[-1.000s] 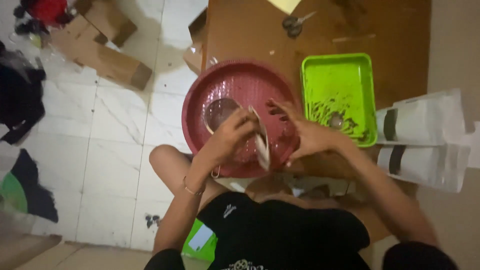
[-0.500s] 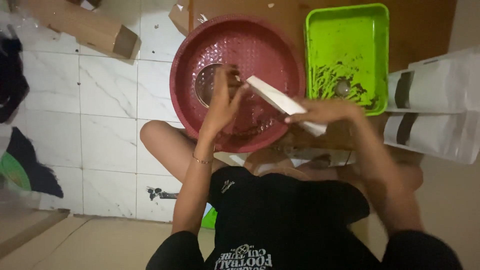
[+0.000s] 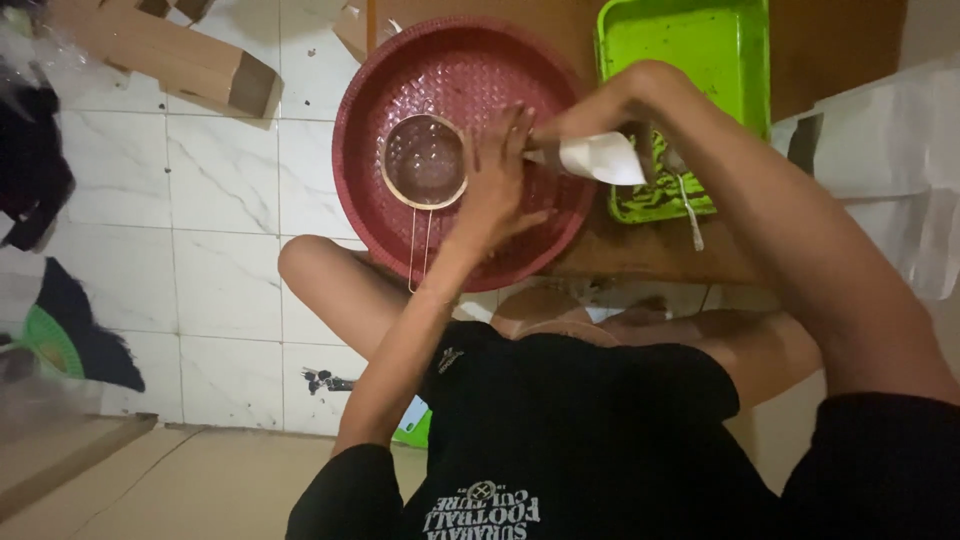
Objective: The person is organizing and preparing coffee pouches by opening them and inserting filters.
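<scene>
A round red patterned tray [image 3: 440,60] lies on a brown wooden table [image 3: 650,255]. In it rests a small round metal strainer [image 3: 424,160], its wire handle pointing toward me. My left hand [image 3: 500,190] lies flat on the tray just right of the strainer, fingers spread, holding nothing. My right hand [image 3: 590,115] grips a white folded paper packet [image 3: 600,158] above the tray's right rim, close to the fingertips of my left hand.
A bright green rectangular tray [image 3: 690,50] with dark green bits stands right of the red tray, a spoon [image 3: 690,210] at its near edge. White paper bags [image 3: 890,150] lie at the far right. Cardboard boxes [image 3: 170,55] and dark cloth [image 3: 35,170] sit on the white tiled floor.
My left hand has slid off the strainer to its right and spread flat. My right hand has swung the white packet in toward the left hand.
</scene>
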